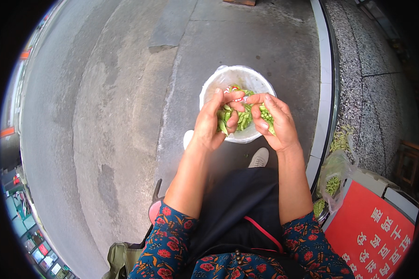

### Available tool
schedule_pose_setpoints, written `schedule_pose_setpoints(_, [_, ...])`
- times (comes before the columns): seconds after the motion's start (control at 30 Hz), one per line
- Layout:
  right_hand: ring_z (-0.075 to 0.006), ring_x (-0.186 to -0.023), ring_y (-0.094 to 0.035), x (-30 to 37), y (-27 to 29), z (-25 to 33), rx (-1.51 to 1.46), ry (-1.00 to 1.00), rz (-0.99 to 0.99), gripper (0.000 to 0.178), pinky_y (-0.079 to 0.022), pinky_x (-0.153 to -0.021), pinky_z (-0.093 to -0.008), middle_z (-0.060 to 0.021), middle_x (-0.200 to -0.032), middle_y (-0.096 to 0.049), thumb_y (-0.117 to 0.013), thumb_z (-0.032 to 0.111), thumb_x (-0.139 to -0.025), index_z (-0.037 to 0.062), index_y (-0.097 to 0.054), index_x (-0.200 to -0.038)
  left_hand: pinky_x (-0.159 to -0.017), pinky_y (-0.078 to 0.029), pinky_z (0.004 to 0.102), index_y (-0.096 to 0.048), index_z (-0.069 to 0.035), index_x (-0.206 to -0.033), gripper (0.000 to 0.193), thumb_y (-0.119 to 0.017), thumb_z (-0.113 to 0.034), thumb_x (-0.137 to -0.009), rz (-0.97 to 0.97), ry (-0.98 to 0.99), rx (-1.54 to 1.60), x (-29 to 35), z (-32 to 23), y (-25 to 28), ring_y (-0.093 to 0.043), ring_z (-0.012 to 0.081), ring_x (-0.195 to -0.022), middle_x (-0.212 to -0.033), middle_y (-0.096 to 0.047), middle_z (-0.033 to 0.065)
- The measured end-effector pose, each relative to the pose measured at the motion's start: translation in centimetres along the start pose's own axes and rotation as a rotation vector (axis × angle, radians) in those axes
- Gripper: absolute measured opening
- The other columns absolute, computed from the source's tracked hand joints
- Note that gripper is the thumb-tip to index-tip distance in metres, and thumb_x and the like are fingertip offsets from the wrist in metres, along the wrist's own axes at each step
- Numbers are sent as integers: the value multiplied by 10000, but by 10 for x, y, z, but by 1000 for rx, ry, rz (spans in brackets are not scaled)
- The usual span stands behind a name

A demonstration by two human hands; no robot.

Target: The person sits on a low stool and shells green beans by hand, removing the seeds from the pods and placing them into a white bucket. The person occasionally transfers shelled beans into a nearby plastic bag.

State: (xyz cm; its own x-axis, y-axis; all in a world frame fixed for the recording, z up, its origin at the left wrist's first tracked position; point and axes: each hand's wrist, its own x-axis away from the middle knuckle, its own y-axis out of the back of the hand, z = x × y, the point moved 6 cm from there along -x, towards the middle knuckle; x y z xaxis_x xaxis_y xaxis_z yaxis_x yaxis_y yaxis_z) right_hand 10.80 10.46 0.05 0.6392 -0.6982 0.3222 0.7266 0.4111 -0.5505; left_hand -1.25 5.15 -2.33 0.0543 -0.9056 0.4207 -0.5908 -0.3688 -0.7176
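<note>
My left hand [214, 122] and right hand [275, 122] meet over the round white plastic bucket [237, 79] lined with a thin bag, each grip closed on green bean pods [243, 116]. More pods lie below my fingers in the bucket, standing on grey concrete pavement [116, 116].

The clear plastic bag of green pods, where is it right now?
In the head view, the clear plastic bag of green pods sits at the person's right, beside the red sign, below the stone ledge.
</note>
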Motion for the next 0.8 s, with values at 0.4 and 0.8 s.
schedule_pose_setpoints(0.4, [-60,-572,-560,0,-15,9,478,328,-17,180,-430,-517,-204,-47,-748,-662,-581,100,-895,-48,-648,-974,-449,-354,233,-551,10,-1197,604,-316,-494,-963,-29,6,-77,1,5,-1,-446,111,-499,-804,-618,96])
schedule_pose_setpoints(0.8, [-23,-672,-513,3,5,15,582,241,-204,138,-412,-592,-184,20,-723,-608,-636,91,-863,-37,-669,-901,-448,-293,194,-602,-14,-1154,353,-587,-251,-893,-253,-74,-443,1,-11,14,-399,55,-495,-742,-606,27])
